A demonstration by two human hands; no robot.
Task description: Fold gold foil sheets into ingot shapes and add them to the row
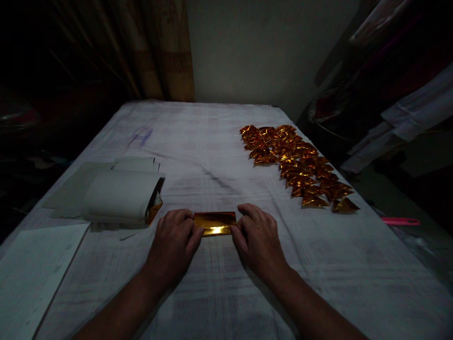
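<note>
I have a cloth-covered table filling most of my view, with a plain wall behind and a curtain far left. White cloth hangs off the right side. Folded gold pieces crowd the far right of the tabletop. On the left, a paper stack sits close beside my left hand, blocking leftward reach; a white sheet lies nearer. That hand, fingers curled, pinches the left end of a gold foil strip, near centre. My right hand, half open, has its thumb against the right end; I can't tell whether it grips. Beyond the right edge shows a pink handle.
</note>
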